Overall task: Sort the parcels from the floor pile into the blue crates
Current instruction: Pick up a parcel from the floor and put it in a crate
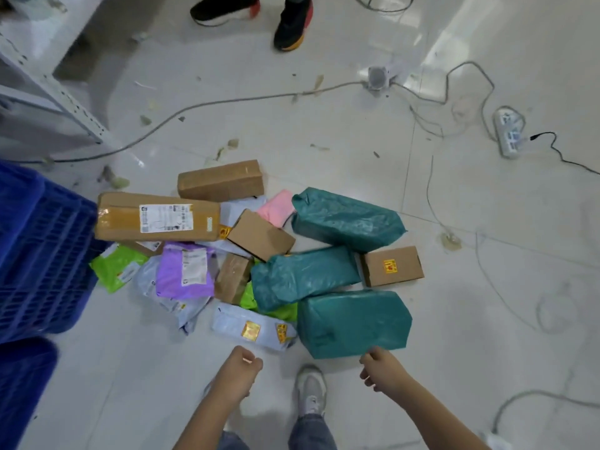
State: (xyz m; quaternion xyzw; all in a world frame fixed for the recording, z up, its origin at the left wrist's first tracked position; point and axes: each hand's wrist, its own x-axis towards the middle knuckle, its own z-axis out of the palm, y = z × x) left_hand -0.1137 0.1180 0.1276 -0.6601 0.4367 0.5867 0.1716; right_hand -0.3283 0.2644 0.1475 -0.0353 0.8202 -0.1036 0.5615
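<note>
A pile of parcels lies on the white floor: a long cardboard box with a label (157,216), small brown boxes (259,234), three teal wrapped parcels, a purple bag (185,271), green, pink and pale grey mailers (253,329). My left hand (242,368) hovers just in front of the grey mailer, fingers curled, holding nothing. My right hand (378,368) is at the near edge of the closest teal parcel (354,321), fingers curled; whether it touches the wrap is unclear. A blue crate (42,254) stands at the left, touching the pile.
A second blue crate (22,384) shows at the lower left. Another person's feet (289,21) stand at the top. Cables and a power strip (508,131) cross the floor at the right. A metal shelf leg (65,102) is at the upper left. My shoe (311,393) is below.
</note>
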